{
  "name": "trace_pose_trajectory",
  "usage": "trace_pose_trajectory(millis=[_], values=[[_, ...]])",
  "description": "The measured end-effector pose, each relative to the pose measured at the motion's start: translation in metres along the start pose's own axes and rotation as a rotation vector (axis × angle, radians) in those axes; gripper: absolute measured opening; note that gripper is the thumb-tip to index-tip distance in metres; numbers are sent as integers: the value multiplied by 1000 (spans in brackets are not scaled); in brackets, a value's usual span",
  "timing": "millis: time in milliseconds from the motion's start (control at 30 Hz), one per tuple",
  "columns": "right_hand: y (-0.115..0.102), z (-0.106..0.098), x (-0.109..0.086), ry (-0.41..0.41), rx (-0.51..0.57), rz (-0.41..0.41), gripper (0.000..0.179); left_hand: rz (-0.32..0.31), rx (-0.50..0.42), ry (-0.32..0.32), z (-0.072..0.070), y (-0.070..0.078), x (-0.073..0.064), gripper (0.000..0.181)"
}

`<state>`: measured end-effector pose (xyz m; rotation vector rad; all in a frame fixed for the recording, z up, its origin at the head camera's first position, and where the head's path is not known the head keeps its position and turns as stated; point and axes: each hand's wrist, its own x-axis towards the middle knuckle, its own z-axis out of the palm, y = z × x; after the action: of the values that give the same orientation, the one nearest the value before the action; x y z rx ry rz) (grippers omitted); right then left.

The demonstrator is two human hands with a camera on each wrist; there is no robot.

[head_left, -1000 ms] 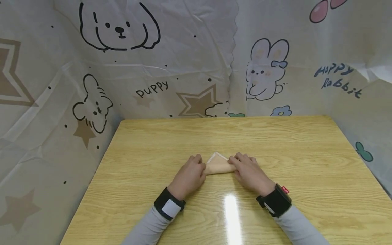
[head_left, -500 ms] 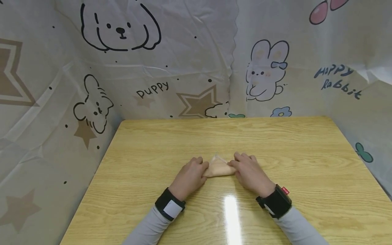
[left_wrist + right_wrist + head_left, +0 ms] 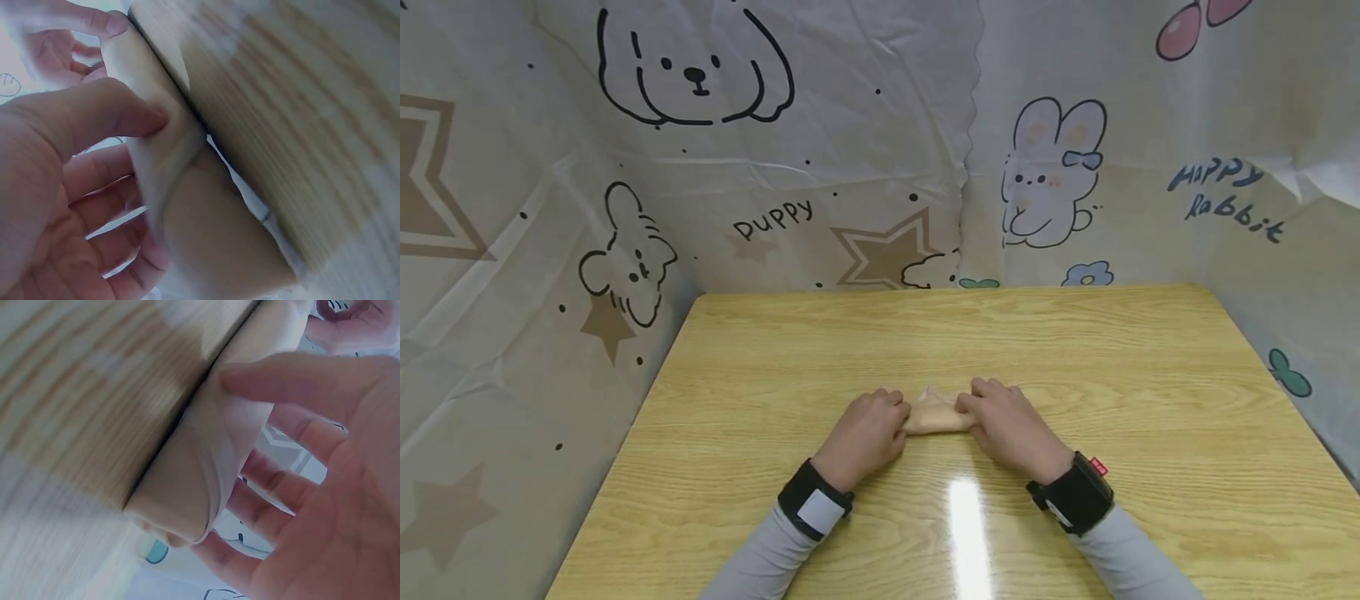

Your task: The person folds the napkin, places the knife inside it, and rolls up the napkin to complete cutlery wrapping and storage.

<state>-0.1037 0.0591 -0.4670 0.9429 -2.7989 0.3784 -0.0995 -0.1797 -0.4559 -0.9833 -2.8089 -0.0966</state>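
A beige, smooth cloth [image 3: 936, 419] with a pale edging lies rolled up on the table, one small corner still flat at its far side. My left hand [image 3: 867, 433] grips the roll's left end, thumb on the near side and fingers on the far side. At the right end my right hand [image 3: 1011, 425] holds it the same way. The left wrist view shows overlapping layers of the cloth [image 3: 206, 231] running past my left thumb. In the right wrist view, a slanting fold of cloth [image 3: 209, 456] ends in a loose, curled tip.
The wood-grain table [image 3: 760, 358] reaches back to a printed fabric backdrop [image 3: 865, 125] with animal drawings, which also hangs at both sides. A bright reflection [image 3: 968, 533] shines on the tabletop between my forearms.
The flat triangle of cloth beyond the roll has shrunk to a small tip as the roll has taken it up. Both hands keep their hold; the roll sits slightly nearer to me.
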Motion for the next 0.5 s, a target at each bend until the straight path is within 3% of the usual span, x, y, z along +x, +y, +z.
trace_pose_trajectory(millis=[100,233,333,500], values=[[-1,0,-1,-22,21,19,25,6,12,-12,1,-1,-2,8],[-2,1,-2,-42,22,9,27,-14,-17,-80,2,-2,-5,15],[-2,1,-2,-57,34,-5,28,-15,-86,-127,0,-5,-6,18],[-3,3,-1,-72,71,-15,32,-10,-228,-125,1,-8,-6,21]])
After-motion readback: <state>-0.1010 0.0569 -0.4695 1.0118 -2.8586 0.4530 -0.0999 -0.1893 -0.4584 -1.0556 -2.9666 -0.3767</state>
